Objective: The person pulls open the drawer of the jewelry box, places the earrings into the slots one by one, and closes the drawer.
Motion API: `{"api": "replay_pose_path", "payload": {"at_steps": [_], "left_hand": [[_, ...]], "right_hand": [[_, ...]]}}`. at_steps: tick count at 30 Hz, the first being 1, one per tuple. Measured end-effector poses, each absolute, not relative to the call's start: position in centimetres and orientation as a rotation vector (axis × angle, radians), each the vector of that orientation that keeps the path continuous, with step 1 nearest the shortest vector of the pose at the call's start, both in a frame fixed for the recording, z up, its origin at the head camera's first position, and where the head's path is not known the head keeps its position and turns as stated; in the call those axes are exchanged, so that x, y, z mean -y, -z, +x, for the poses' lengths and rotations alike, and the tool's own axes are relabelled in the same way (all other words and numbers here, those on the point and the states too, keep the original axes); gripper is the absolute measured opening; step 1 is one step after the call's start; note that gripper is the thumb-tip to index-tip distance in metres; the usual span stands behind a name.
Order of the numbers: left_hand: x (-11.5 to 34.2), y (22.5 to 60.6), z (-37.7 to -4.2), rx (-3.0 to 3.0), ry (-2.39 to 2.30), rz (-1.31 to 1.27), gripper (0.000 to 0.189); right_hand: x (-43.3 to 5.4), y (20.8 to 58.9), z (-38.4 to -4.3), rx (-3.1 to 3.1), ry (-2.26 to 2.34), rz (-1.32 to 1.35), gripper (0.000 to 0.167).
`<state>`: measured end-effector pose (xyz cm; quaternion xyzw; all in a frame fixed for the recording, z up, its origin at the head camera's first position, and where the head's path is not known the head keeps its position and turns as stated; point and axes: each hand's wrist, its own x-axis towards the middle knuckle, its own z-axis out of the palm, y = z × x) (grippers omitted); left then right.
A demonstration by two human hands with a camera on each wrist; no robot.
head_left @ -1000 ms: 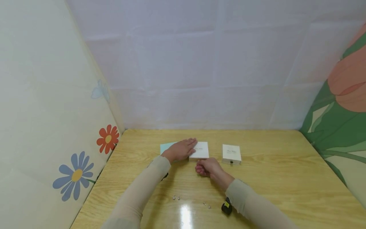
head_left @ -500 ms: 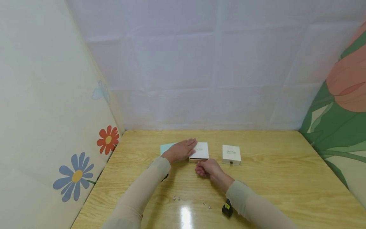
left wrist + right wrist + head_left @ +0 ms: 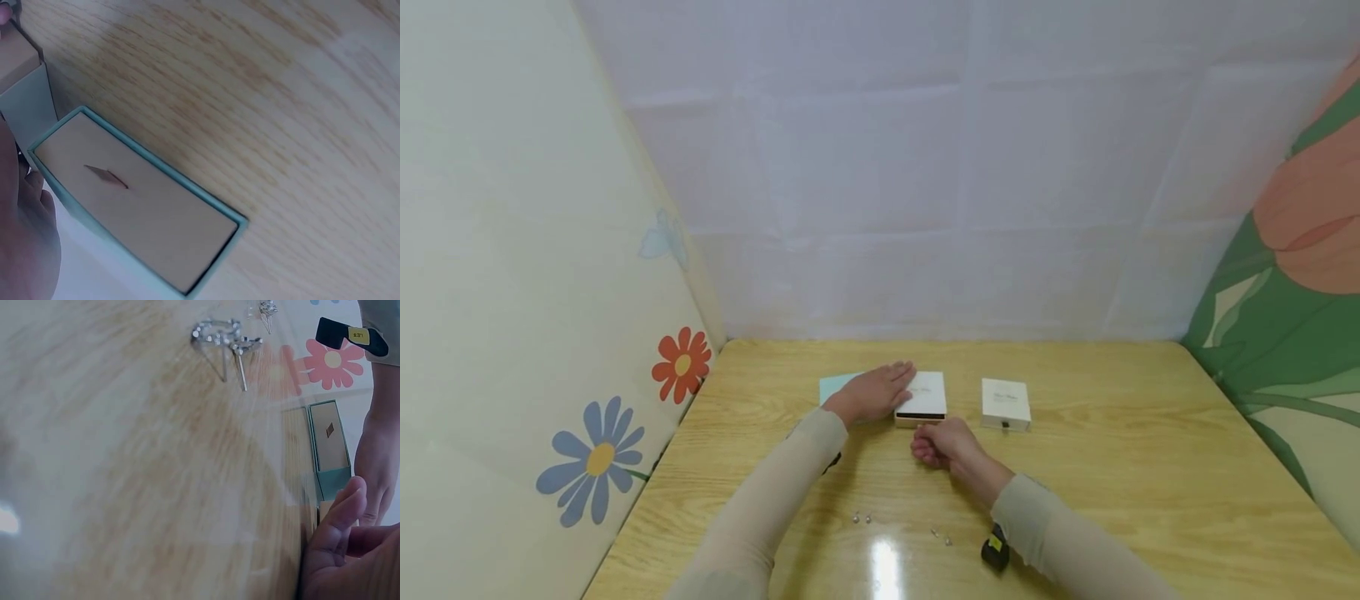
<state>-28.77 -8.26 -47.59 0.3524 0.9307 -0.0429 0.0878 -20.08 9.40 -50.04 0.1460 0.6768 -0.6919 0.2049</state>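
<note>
A white drawer-style box (image 3: pixel 928 390) with faint lettering stands at the back of the table. My left hand (image 3: pixel 878 393) rests on its top with straight fingers, partly over the teal box (image 3: pixel 215 209) to its left. That teal box is uncovered and shows a cream insert with a small slit. At the white box's front, my right hand (image 3: pixel 946 443) has its fingers curled and pinches the front of the drawer (image 3: pixel 910 422); the gripped spot is hidden. A dark gap shows between the drawer front and the lid.
A second white box (image 3: pixel 1006 402) with a dark tab stands to the right. Several small earrings (image 3: pixel 861 518) lie near the front; silver ones (image 3: pixel 219 334) show in the right wrist view. A black wrist device (image 3: pixel 995 550) hangs by the right sleeve.
The drawer of the white box has slid slightly toward me, and the dark gap above it has widened. My left hand stays in place on top.
</note>
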Motion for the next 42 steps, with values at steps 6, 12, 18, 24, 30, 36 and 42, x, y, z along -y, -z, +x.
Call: {"api": "replay_pose_path", "payload": {"at_steps": [6, 12, 18, 24, 30, 36, 42], "left_hand": [[8.2, 47.4, -28.9, -2.773, 0.113, 1.041, 0.060], [8.3, 47.8, -28.9, -2.774, 0.101, 1.039, 0.061], [8.3, 48.0, -28.8, -2.774, 0.114, 1.039, 0.061], [8.3, 47.8, -28.7, -2.780, 0.115, 1.050, 0.060], [8.3, 47.8, -28.7, -2.781, 0.107, 1.061, 0.060], [8.3, 47.7, -28.7, -2.784, 0.116, 1.054, 0.060], [8.4, 47.9, -28.8, -2.788, 0.121, 1.059, 0.060]], "right_hand": [[-9.4, 50.0, -20.0, -1.884, 1.928, 0.405, 0.017], [-9.5, 49.9, -19.6, -1.876, 1.904, 0.407, 0.018], [-9.5, 49.9, -19.2, -1.876, 1.892, 0.412, 0.018], [-9.4, 50.0, -18.8, -1.902, 1.902, 0.401, 0.018], [-9.3, 50.0, -18.5, -1.924, 1.903, 0.402, 0.018], [-9.3, 50.1, -18.3, -1.922, 1.897, 0.397, 0.018], [-9.4, 49.9, -18.0, -1.919, 1.890, 0.391, 0.016]]}}
